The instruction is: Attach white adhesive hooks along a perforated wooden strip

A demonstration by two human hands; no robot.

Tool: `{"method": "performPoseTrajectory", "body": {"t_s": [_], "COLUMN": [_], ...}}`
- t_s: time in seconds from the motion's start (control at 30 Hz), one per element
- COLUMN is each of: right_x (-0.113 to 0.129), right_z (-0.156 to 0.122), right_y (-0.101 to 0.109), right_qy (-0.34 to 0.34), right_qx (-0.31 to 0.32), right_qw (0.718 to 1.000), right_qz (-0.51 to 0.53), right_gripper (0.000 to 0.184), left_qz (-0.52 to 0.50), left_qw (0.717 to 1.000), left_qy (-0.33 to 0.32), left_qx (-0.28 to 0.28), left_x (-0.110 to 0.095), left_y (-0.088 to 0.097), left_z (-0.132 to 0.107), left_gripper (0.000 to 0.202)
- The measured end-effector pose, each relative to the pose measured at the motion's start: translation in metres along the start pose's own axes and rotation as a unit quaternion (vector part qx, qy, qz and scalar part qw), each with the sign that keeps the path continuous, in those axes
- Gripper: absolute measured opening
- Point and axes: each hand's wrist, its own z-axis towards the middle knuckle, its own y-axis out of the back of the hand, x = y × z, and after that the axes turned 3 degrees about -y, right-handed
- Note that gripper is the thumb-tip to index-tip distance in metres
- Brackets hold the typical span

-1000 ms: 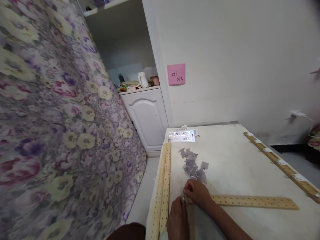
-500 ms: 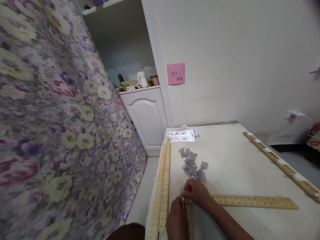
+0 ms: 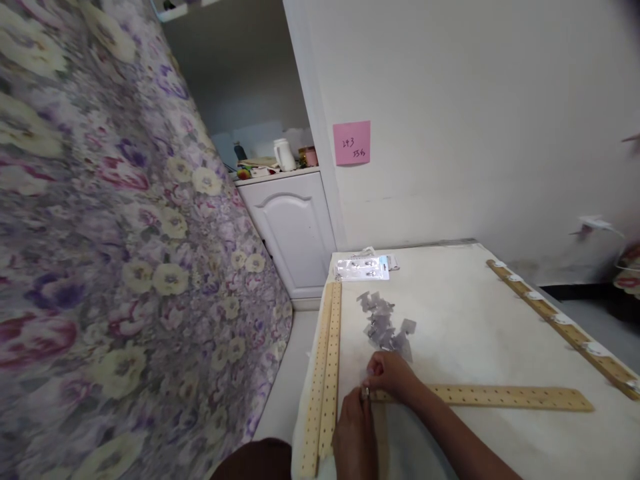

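At the left end of a light wooden strip with several holes (image 3: 510,397), my two hands meet with fingers pinched. My left hand (image 3: 354,437) is closed, coming up from the bottom edge; a small shiny metal piece (image 3: 367,393) shows at its fingertips. Just above and to the right, my right hand (image 3: 395,375) is closed too, its forearm crossing over the strip. What lies between the right fingertips is hidden. A loose pile of grey, see-through square pieces (image 3: 383,321) lies right beyond my right hand.
Two more holed strips (image 3: 329,373) lie along the table's left edge. Another strip (image 3: 550,317) with white pieces on it runs along the right edge. A clear blister pack (image 3: 363,268) sits at the back, near the wall. A flowered curtain (image 3: 125,267) hangs at left.
My right fingers have shifted slightly up and away from the left fingertips, leaving the shiny piece more exposed. The left hand keeps its place, and the view has tilted slightly.
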Motion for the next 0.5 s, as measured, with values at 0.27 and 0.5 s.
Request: {"method": "performPoseTrajectory", "body": {"t_s": [0.27, 0.5], "right_x": [0.0017, 0.0005], "right_z": [0.0022, -0.0017], "right_y": [0.0012, -0.0008], "right_qy": [0.000, 0.004], "right_qx": [0.011, -0.013], "right_qw": [1.000, 1.000], "right_qz": [0.008, 0.009], "right_gripper": [0.028, 0.026], "left_qz": [-0.016, -0.001], "left_qw": [1.000, 1.000], "left_qy": [-0.006, -0.011], "left_qx": [0.017, -0.014], "left_x": [-0.0022, 0.0034], "left_y": [0.0049, 0.0010], "left_z": [-0.0010, -0.0027], "left_gripper": [0.039, 0.040]}}
